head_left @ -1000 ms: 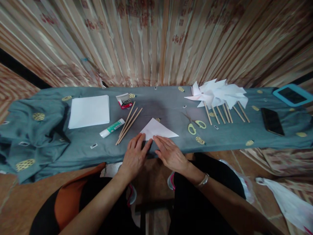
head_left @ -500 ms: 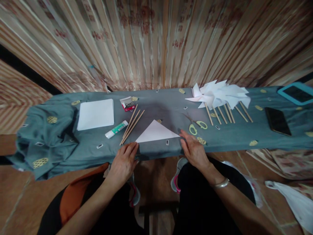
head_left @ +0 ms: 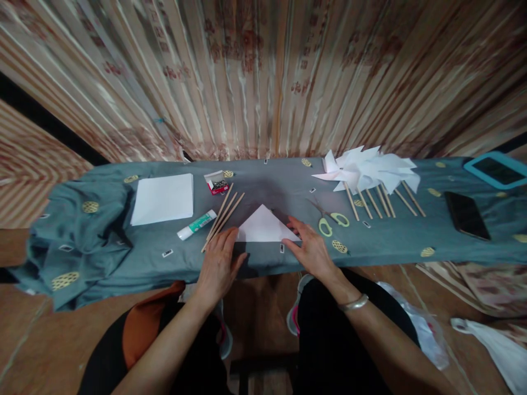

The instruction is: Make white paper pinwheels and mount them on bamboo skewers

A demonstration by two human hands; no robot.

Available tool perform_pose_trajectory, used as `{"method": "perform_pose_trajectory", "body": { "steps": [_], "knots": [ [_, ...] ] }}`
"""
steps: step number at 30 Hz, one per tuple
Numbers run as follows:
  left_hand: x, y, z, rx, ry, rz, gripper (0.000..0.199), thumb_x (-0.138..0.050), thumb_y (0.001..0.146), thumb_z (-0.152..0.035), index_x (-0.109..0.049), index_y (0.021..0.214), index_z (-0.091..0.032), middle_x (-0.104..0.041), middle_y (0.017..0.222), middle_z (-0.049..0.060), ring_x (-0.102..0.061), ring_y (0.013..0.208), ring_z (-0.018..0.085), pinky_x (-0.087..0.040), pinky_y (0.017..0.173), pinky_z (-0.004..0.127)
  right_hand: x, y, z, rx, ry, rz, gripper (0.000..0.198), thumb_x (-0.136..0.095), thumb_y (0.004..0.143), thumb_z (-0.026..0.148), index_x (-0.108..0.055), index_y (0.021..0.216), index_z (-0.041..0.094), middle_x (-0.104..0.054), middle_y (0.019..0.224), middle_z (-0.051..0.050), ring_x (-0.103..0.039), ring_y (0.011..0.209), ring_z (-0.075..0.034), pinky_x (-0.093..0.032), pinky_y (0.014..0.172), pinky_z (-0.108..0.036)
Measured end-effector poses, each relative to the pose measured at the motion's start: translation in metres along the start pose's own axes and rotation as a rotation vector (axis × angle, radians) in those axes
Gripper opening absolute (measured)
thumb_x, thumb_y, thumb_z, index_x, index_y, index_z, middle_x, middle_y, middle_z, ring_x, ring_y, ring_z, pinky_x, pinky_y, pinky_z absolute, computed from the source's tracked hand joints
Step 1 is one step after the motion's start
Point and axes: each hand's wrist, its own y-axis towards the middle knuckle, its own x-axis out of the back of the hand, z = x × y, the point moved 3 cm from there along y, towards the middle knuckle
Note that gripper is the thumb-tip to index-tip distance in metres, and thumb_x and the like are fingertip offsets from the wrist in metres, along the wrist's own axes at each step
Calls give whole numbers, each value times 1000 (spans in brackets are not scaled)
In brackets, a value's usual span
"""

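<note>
A white sheet of paper folded into a triangle [head_left: 263, 226] lies flat near the front edge of the cloth, its peak pointing away from me. My left hand [head_left: 217, 263] rests at its left corner, thumb apart from the fingers. At the right corner is my right hand [head_left: 310, 247], fingers and thumb spread on either side of the paper's tip. Three thin wooden sticks [head_left: 223, 216] lie just beyond my left fingers. A glue stick [head_left: 196, 224] is beside them. Scissors with light green handles [head_left: 329, 218] lie beyond my right hand.
A stack of white paper [head_left: 163, 198] and a small red box of metal pins [head_left: 217, 183] stand at the left. Several paper pinwheels on sticks [head_left: 370, 169] overlap at the right. Farther right are a black phone [head_left: 466, 215] and a blue-framed tablet [head_left: 499, 169]. Bunched cloth [head_left: 82, 236] covers the left end.
My right hand has moved left onto the paper's right corner, and my left hand has shifted slightly right. The triangle now lies straighter, with its base level. The view has tilted a little.
</note>
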Motion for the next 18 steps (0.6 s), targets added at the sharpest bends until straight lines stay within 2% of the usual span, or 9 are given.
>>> {"method": "perform_pose_trajectory", "body": {
  "steps": [3,7,11,14,16,18],
  "knots": [
    [-7,15,-4,23,-83,-47,57,-52,89,-26,-31,141,-15,-48,139,19,-45,129,31,-39,106,53,1,-4,-1,-59,45,-39,46,-56,89,30,-52,131,14,-72,100,-11,-66,80,-22,-57,78,-40],
    [-12,36,-15,29,-147,-85,59,-54,88,-23,-31,142,-14,-47,140,19,-44,131,29,-37,109,50,9,-8,2,-74,41,-97,43,-53,90,31,-53,130,16,-73,94,-8,-67,73,-20,-58,74,-37],
    [-11,55,-33,-51,-167,-186,70,-55,86,-20,-22,147,-15,-43,146,19,-37,137,29,-35,110,49,21,-12,15,55,-39,-133,42,-50,94,30,-48,134,18,-72,94,-7,-68,77,-20,-58,74,-35],
    [-6,62,-51,-179,-108,-258,72,-52,87,-14,-16,149,-15,-38,150,20,-27,143,30,-32,111,50,29,-13,28,189,-128,-181,45,-52,94,25,-42,138,19,-73,93,-6,-68,77,-19,-57,72,-33],
    [-2,64,-61,-251,-26,-286,62,-50,88,-11,-29,146,-20,-41,149,17,-26,143,30,-31,110,52,34,-13,34,254,-187,-217,49,-52,94,21,-38,141,20,-73,94,-6,-68,74,-19,-57,71,-33],
    [-1,64,-68,-287,43,-273,48,-49,89,-10,-48,135,-25,-46,147,13,-28,142,30,-31,109,52,36,-14,38,288,-227,-235,53,-52,94,17,-34,143,20,-73,93,-6,-67,71,-18,-57,71,-33]
  ]
}}
